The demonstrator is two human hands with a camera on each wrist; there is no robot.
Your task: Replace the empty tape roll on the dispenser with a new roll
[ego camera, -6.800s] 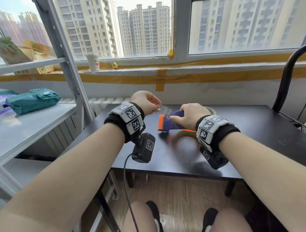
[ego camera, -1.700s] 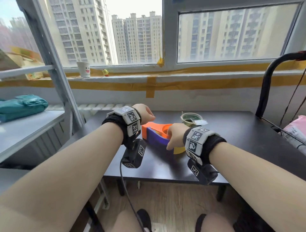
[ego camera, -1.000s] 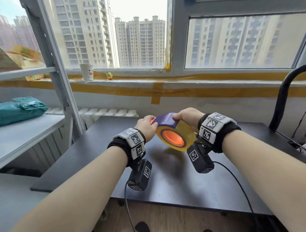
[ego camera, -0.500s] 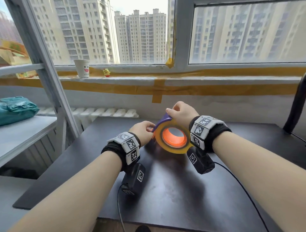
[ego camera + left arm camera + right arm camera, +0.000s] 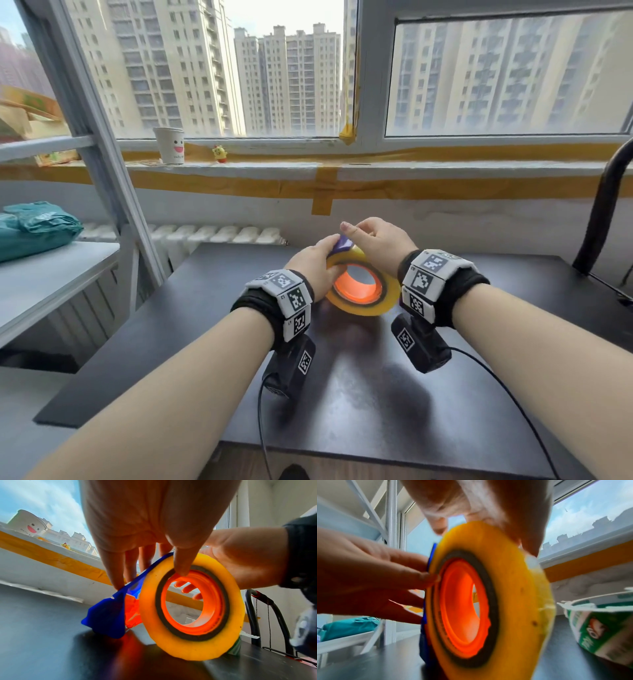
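Both hands (image 5: 342, 260) grip yellow roll (image 5: 363, 306) mid-table (image 5: 376, 411).

Yellow tape roll (image 5: 368, 306) on orange-and-blue dispenser (image 5: 109, 616), black table (image 5: 342, 404), green-printed empty roll (image 5: 600, 627)

The tape roll (image 5: 192, 646) looks like yellow translucent plastic film, smooth and a little glossy, on a dull grey core. The dispenser (image 5: 106, 618) is hard plastic, blue and orange, shiny where light passes. The table (image 5: 359, 404) has a dark, smooth, half-glossy top. The paper cup (image 5: 169, 145) looks matt.
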